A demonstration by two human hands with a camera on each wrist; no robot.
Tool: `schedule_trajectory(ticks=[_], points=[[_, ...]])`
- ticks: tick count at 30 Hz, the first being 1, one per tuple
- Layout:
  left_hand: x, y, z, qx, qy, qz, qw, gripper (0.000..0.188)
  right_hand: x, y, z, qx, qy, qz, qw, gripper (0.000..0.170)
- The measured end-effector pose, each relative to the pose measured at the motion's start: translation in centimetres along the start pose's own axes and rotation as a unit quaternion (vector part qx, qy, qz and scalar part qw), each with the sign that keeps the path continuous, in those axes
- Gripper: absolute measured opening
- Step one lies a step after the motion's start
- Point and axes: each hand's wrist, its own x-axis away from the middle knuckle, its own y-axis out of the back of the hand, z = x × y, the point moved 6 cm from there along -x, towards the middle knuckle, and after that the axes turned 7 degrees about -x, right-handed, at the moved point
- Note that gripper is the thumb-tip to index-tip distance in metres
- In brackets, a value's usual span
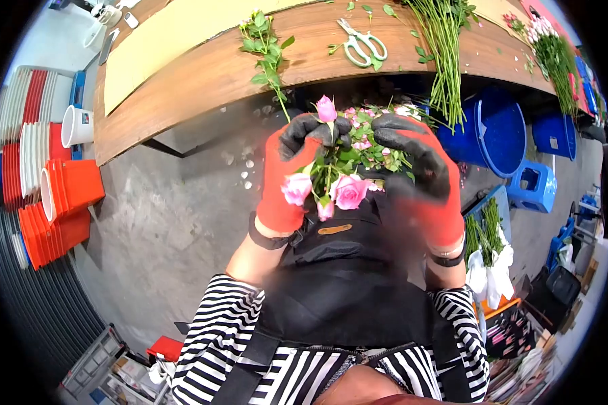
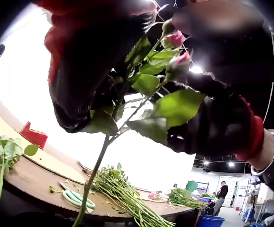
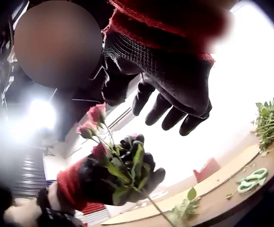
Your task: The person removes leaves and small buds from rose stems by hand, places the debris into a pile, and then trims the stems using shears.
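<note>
My left hand, in a red and black glove, grips a leafy rose stem with several pink roses. The blooms stick out below the hand in the head view, toward the black apron. One pink bud shows above the fingers. To the right, my right hand is raised in a matching glove. Its fingers hang loosely spread apart in the right wrist view, with nothing between them. Green leaves around the stem overlap the right glove in the left wrist view.
On the wooden table lie a leafy cutting, green-handled scissors and a bundle of long stems. Blue buckets stand at the right. Orange buckets are stacked at the left. Another person stands far off.
</note>
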Motion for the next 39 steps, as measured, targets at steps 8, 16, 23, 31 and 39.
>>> schedule_trajectory(ticks=[8, 16, 23, 31, 39], points=[[0.4, -0.8, -0.5, -0.088, 0.000, 0.018, 0.996, 0.019, -0.7, -2.4, 3.5, 0.215, 0.165, 0.033, 0.962, 0.049], [1.0, -2.7, -1.4, -0.105, 0.019, 0.167, 0.980, 0.047, -2.1, -1.6, 1.3, 0.142, 0.086, 0.016, 0.986, 0.046], [1.2, -1.9, -2.0, -0.145, -0.087, 0.058, 0.984, 0.030, -1.8, -1.1, -0.3, -0.110, 0.018, -0.137, 0.984, 0.057], [2.0, -2.6, -2.9, -0.280, -0.170, -0.019, 0.945, 0.028, -1.2, -1.2, 1.8, 0.165, 0.085, -0.117, 0.976, 0.039], [1.4, -1.8, -2.1, -0.218, -0.150, 0.014, 0.964, 0.022, -0.8, -0.4, -1.5, -0.154, -0.077, -0.156, 0.973, 0.030]])
